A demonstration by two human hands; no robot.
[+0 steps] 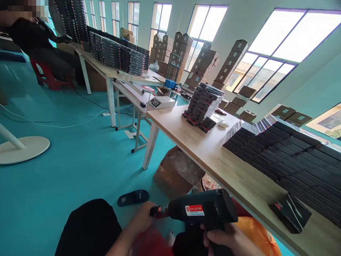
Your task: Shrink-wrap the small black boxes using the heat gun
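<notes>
My right hand (226,236) is wrapped round the handle of a black heat gun (213,208) with a red and white label. The gun lies nearly level above my lap, its nozzle pointing left. My left hand (142,218) is closed on a small black box (155,211) with a red mark, right at the nozzle's tip; most of the box is hidden by the fingers and the gun. On the table edge to my right sits a single black box (290,212) with a pale picture on it.
Rows of stacked black boxes (287,153) fill the right side of the wooden table (183,129). A film-wrapped pile (204,105) stands farther back. Below are an open carton (173,174), an orange bag (255,234) and a slipper (133,197). A person (34,39) sits far left.
</notes>
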